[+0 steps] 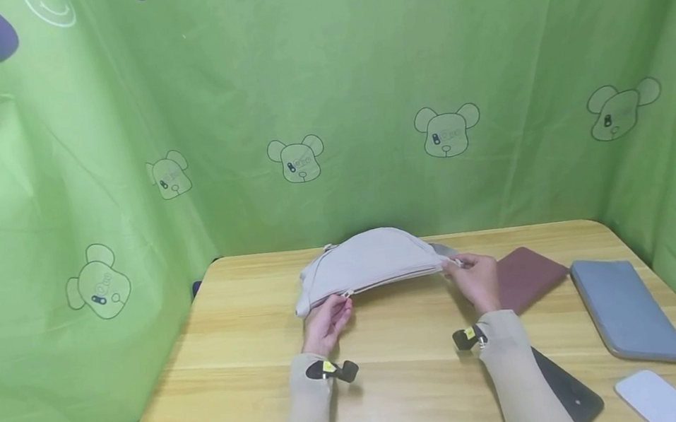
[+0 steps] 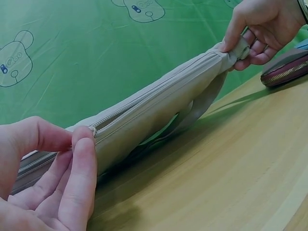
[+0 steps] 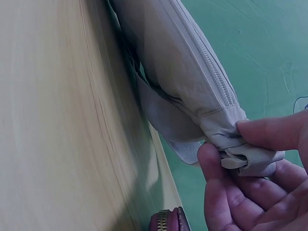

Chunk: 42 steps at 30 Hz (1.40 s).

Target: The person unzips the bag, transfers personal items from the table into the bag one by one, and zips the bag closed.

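Pale fabric bag, pinched at both ends by two hands, far side of tabletop.

Head: bag (image 1: 376, 256) lifted at its front edge over the tabletop (image 1: 237, 367); left hand (image 1: 327, 323) and right hand (image 1: 476, 283) at opposite ends. Maroon case (image 1: 529, 275) beside the right hand, likeliest obstacle; blue-grey pouch (image 1: 629, 308) and white slab (image 1: 657, 397) farther right; right sleeve (image 1: 513, 352) partly covers black case (image 1: 569, 387). Left wrist: thumb and finger pinch the zip pull (image 2: 93, 130); dark slit alongside. Right wrist: fingers pinch the strap end (image 3: 260, 161). Judged light, soft, floppy, not fragile; best held taut by its end.
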Each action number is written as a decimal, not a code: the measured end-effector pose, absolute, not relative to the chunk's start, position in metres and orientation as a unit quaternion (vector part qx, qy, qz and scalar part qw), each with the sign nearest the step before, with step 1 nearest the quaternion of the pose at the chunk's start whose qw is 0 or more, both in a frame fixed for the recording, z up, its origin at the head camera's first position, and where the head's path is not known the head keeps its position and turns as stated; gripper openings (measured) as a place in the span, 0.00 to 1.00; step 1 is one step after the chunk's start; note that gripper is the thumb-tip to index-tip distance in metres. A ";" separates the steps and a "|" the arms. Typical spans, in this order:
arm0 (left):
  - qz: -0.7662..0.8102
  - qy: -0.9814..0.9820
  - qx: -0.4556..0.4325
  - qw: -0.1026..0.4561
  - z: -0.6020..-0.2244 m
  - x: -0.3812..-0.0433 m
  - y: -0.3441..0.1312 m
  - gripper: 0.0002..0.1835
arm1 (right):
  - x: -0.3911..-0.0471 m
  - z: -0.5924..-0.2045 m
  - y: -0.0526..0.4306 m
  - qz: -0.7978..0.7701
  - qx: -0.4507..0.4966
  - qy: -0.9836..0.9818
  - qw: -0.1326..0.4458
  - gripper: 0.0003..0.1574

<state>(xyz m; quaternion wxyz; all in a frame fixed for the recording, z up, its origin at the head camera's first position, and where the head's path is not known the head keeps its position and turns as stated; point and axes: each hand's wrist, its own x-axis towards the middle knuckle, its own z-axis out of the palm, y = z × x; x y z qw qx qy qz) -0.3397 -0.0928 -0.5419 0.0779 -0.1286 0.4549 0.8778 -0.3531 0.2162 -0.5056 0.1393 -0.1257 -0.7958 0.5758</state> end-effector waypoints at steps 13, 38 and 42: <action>0.872 0.467 -0.127 0.073 -0.545 -0.343 -0.100 0.06 | -0.352 -0.504 0.217 0.571 -0.136 -0.798 0.140 0.24; 0.873 0.467 -0.113 0.086 -0.545 -0.342 -0.118 0.07 | -0.350 -0.502 0.222 0.569 -0.152 -0.798 0.132 0.25; 0.870 0.471 -0.111 0.089 -0.543 -0.341 -0.119 0.05 | -0.349 -0.502 0.223 0.575 -0.152 -0.794 0.128 0.26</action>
